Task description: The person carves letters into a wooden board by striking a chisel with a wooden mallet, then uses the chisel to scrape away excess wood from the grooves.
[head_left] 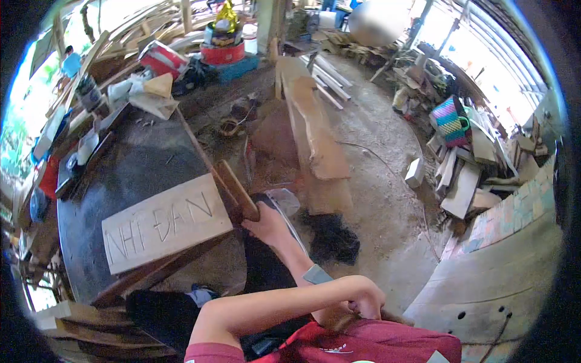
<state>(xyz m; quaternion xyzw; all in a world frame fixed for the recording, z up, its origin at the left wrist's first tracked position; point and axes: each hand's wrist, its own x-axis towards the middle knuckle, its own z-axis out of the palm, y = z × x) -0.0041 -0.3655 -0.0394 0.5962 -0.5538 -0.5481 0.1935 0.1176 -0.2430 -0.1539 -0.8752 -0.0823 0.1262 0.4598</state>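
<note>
A wooden board (166, 225) with the letters "NHI ĐAN" marked on it lies on a dark round-edged tabletop (139, 157). Just right of the board, my right hand (266, 224) is closed around the lower end of a short flat wooden piece (237, 189), which points up and left along the table's edge. A grey band circles that wrist. My left arm crosses in front of my red shirt, and my left hand (366, 299) is curled closed beside my right elbow. What it holds, if anything, is hidden.
A long wooden slab (311, 121) lies beyond my right hand. Bags and a red-and-white container (163, 58) are at the table's far edge. Wood scraps (463, 187) and a woven basket (449, 123) are piled right. A black heap (333, 239) rests on the floor.
</note>
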